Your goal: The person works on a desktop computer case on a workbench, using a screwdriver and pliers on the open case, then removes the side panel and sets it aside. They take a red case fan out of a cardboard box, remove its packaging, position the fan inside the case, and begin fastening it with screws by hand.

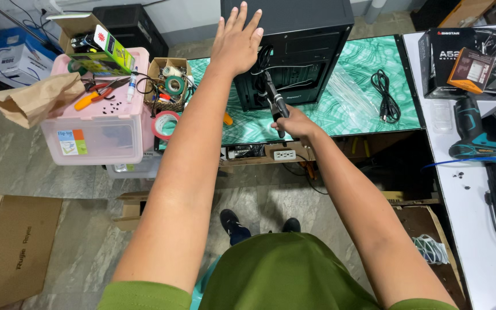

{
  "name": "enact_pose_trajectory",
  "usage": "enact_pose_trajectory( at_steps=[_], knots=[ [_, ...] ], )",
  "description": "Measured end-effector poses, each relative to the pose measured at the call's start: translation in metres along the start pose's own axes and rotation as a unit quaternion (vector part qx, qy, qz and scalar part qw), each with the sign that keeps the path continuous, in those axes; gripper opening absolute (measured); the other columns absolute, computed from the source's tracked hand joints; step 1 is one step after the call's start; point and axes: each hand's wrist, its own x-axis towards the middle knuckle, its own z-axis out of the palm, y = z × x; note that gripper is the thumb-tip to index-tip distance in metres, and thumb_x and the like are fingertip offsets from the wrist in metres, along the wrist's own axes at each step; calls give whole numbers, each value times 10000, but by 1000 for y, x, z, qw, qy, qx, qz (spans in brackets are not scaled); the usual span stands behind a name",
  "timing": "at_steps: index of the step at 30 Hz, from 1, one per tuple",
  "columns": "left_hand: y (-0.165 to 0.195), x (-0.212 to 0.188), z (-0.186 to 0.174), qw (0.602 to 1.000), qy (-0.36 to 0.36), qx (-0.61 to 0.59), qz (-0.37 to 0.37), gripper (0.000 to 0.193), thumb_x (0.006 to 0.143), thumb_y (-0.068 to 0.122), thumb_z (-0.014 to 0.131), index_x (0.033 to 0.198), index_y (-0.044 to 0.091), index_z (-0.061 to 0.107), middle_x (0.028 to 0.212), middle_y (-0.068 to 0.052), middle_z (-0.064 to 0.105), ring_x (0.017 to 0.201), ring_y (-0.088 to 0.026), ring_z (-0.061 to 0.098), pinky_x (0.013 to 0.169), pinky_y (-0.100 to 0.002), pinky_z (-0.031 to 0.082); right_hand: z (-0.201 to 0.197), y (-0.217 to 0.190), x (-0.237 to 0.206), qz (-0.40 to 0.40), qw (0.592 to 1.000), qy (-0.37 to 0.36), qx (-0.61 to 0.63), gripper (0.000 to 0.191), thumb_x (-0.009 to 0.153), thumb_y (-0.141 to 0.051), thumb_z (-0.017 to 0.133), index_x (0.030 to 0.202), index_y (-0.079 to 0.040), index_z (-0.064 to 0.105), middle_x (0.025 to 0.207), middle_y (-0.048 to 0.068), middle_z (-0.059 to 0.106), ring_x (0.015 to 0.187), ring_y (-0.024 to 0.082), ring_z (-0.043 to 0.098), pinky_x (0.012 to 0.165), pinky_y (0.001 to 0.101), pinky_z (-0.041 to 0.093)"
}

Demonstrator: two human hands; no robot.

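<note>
A view from above the person's own arms, both stretched forward over a bench (368, 63) topped in green marbled pattern. At the far left, off the bench, stands a pink plastic storage box (96, 129) with pliers and a small carton on its lid; just beside it a small cardboard box of tape rolls (170, 83) sits at the bench's left edge. The left hand (237, 40) is flat, fingers spread, palm pressed on the top front corner of a black computer case (291, 49) standing upright at the bench's back edge. The case looks heavy, stiff and smooth-sided, best steadied from the top or gripped by its edges. The right hand (295, 121) is closed around a dark tool (275, 103) near the front edge, its tip pointing into the case's open side, among loose cables. Further right lie a coiled black cable (387, 95) and a clear plastic bag (351, 92).
</note>
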Motion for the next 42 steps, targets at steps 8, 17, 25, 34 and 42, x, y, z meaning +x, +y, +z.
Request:
enact_pose_trajectory(
  at_steps=[8, 17, 25, 34, 42],
  knots=[
    [0, 0, 0, 1000, 2, 10, -3, 517, 1113, 437, 318, 1613, 310, 341, 1702, -81, 204, 1567, -294, 197, 1280, -489, 106, -3, -11, 2, 0, 999, 18, -26, 575, 867, -109, 636, 1434, -132, 544, 952, 65, 668, 896, 155, 633, 777, 357, 469],
    [-2, -1, -1, 1000, 11, -18, 4, 498, 1106, 418, 357, 1590, 310, 398, 1695, -87, 226, 1563, -300, 201, 1275, -510, 105, -8, 1, 14, -35, 998, 31, -34, 391, 865, -79, 565, 1250, -101, 624, 833, 38, 672, 790, 129, 668, 702, 350, 505],
    [-4, 0, 0, 999, 21, -20, 20, 499, 1109, 400, 380, 1593, 279, 404, 1672, -116, 291, 1558, -322, 217, 1263, -549, 121, -6, 9, 17, -67, 994, 44, -72, 135, 954, -181, 616, 1015, -62, 633, 716, 59, 619, 640, 179, 622, 598, 371, 500],
    [-5, 1, 1, 999, 23, -23, 17, 498, 1110, 396, 373, 1594, 284, 403, 1673, -87, 294, 1557, -303, 211, 1263, -547, 114, -12, 13, 23, -77, 990, 56, -106, 450, 998, -484, 620, 891, -50, 667, 714, 40, 596, 665, 162, 556, 648, 364, 472],
    [-6, 1, 2, 999, 22, -22, 21, 497, 1109, 391, 378, 1593, 285, 403, 1669, -94, 298, 1551, -315, 215, 1258, -553, 114, -9, 7, 18, -65, 997, 35, -14, 381, 971, -468, 609, 974, -87, 623, 789, 2, 644, 682, 110, 672, 666, 327, 546]
  ],
)
